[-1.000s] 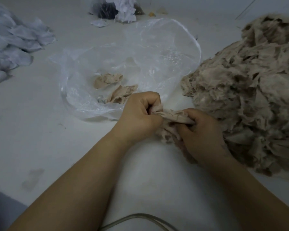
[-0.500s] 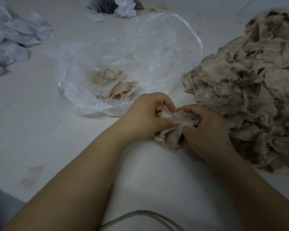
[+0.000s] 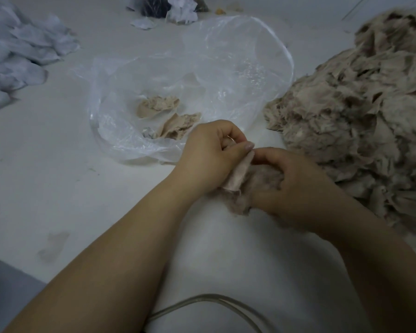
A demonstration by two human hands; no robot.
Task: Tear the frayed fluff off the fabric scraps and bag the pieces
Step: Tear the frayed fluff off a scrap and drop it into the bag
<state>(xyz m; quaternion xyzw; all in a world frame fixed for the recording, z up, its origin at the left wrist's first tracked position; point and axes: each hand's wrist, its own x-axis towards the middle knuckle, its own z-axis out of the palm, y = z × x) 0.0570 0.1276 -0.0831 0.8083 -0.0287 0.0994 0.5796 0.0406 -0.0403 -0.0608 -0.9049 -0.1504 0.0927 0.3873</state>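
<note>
Both my hands meet at centre over the white table [image 3: 46,179]. My left hand [image 3: 209,155] has its fingers curled, thumb pressed along the smooth beige edge of a fabric scrap [image 3: 238,176], pinching it. My right hand [image 3: 296,186] is curled round the fluffy, frayed part of the same scrap; fluff [image 3: 238,207] shows below and between the 2 hands. How far the fluff has separated from the scrap I cannot tell.

Just far-left of my left hand lies a clear plastic bag [image 3: 226,56], mouth open, touching the table. Inside it: 2 beige pieces [image 3: 159,106], side by side near its near edge.

Right: a large heap of beige frayed scraps [image 3: 358,111], its near-left edge just beside my right hand.

Far left: a pile of pale grey-white fabric [image 3: 17,51]. Far centre: a small dark and white bundle [image 3: 168,6], details unclear.

Near edge: a pale cable [image 3: 209,299] looping between my forearms.
</note>
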